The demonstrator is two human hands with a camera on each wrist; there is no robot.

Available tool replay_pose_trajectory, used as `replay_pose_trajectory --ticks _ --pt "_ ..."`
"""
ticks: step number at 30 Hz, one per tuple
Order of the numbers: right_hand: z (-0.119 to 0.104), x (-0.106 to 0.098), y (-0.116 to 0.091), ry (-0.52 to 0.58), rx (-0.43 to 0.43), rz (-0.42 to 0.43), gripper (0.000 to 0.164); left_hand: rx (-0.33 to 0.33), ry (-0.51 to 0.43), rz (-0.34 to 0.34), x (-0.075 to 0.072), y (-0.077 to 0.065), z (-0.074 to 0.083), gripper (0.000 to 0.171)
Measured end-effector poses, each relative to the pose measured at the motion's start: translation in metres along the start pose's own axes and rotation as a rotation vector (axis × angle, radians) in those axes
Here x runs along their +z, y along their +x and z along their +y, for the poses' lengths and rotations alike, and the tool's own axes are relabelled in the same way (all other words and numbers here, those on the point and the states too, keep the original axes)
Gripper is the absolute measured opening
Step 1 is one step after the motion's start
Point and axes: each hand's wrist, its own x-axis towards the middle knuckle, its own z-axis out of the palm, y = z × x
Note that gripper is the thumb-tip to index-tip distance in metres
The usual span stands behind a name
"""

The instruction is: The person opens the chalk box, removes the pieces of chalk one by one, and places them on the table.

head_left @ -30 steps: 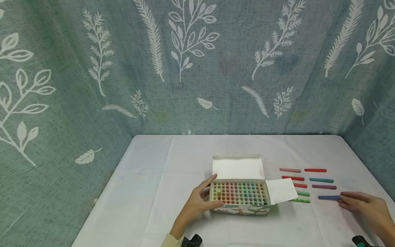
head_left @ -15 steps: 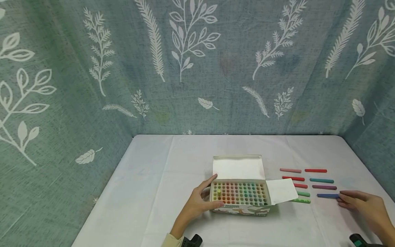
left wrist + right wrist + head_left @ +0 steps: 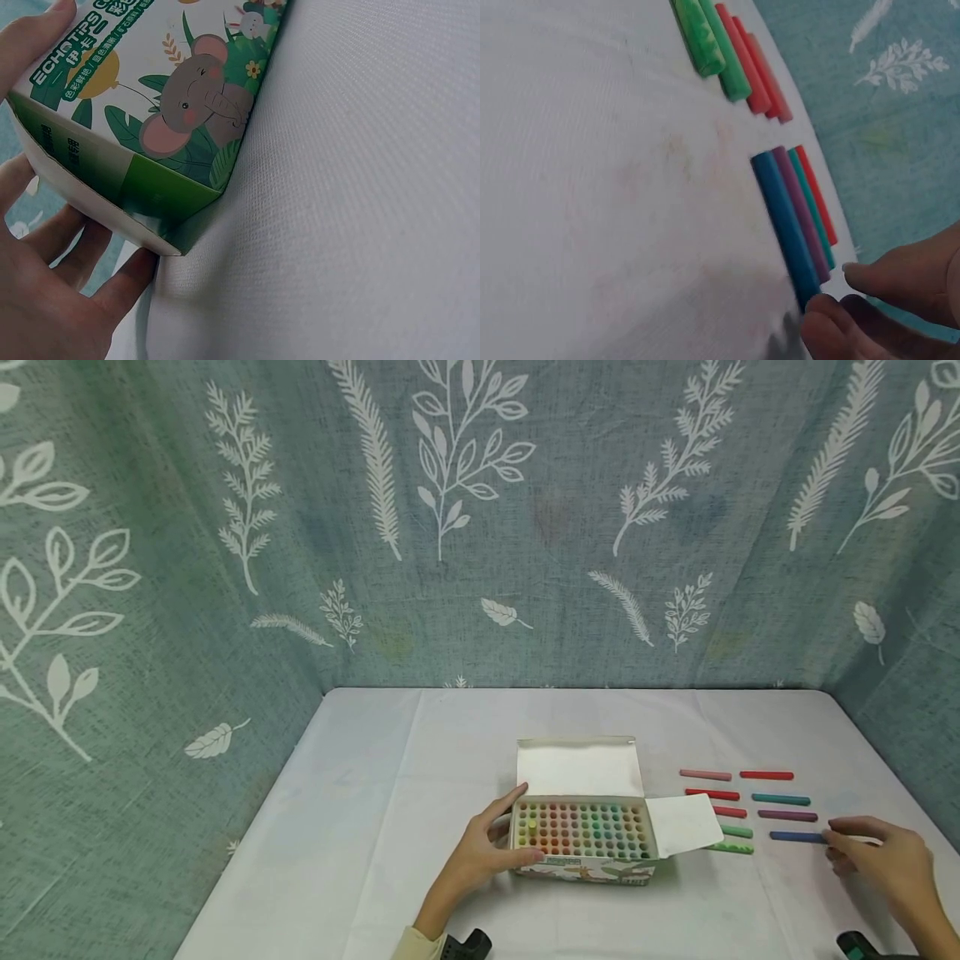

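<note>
An open printed box (image 3: 592, 870) of chalk stands on the table, its rows of round holes facing up. One yellow chalk stick (image 3: 532, 828) pokes above the holes at the left. My left hand (image 3: 480, 852) grips the box's left end, thumb on the front side and fingers around the back. In the left wrist view, the box's printed side (image 3: 195, 97) shows an elephant. At the right lies a blue chalk stick (image 3: 797, 837), flat on the cloth. My right hand (image 3: 881, 852) is at its right end; one fingertip (image 3: 825, 309) touches the end, while another digit stands apart from it.
Beyond the blue stick lie purple (image 3: 787, 816), teal (image 3: 782, 798) and red (image 3: 767, 774) chalk sticks in a column. Another column of red, pink and green sticks (image 3: 731, 847) is partly hidden by the box's side flap (image 3: 684, 825). Patterned curtains (image 3: 465, 635) border the white table (image 3: 390, 893).
The blue chalk stick has shifted slightly left and away from me, closer to the purple one. My right hand's fingers have since spread apart. The left hand and box stay put.
</note>
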Motion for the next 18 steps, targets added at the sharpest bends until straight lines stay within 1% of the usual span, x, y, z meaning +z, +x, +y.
replay_pose_trajectory --ticks 2,4,9,12,18 --pt "-0.004 -0.001 -0.004 -0.027 -0.018 0.023 0.036 -0.001 0.003 0.001 0.000 0.000 0.000 0.084" --pt "-0.013 -0.005 -0.010 -0.024 -0.051 0.036 0.036 0.002 0.002 0.000 0.000 0.000 0.000 0.084" --pt "-0.047 -0.016 -0.035 -0.010 -0.177 0.043 0.034 0.005 0.000 0.000 0.000 0.000 -0.001 0.084" --pt "-0.064 -0.019 -0.047 -0.008 -0.246 0.041 0.032 -0.003 -0.006 0.001 0.001 0.000 -0.001 0.083" --pt "-0.092 -0.022 -0.063 0.008 -0.358 0.016 0.033 -0.010 -0.007 0.004 0.000 0.000 -0.001 0.084"
